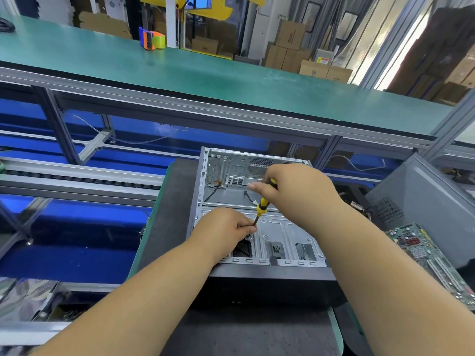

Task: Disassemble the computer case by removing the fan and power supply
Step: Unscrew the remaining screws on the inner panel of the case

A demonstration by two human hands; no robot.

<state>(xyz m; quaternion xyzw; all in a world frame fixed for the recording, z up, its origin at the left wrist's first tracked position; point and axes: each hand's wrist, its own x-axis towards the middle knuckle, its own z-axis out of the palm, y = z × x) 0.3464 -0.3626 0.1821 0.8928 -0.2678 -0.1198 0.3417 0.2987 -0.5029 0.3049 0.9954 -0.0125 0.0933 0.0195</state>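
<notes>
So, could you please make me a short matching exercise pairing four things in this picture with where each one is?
Things:
1. screwdriver
2. circuit board
3. tape dispenser
4. computer case

Places:
A. on the far green bench
B. under both hands, lying open
C. in the right hand
D. at the right edge, beside the case

Pairs: 1-C, 2-D, 3-A, 4-B

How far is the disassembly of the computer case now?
Mostly done: the case looks nearly bare, and a circuit board lies to its right. Now the right hand drives a screwdriver while the left hand steadies the tip. No fan or power supply visible inside.
</notes>
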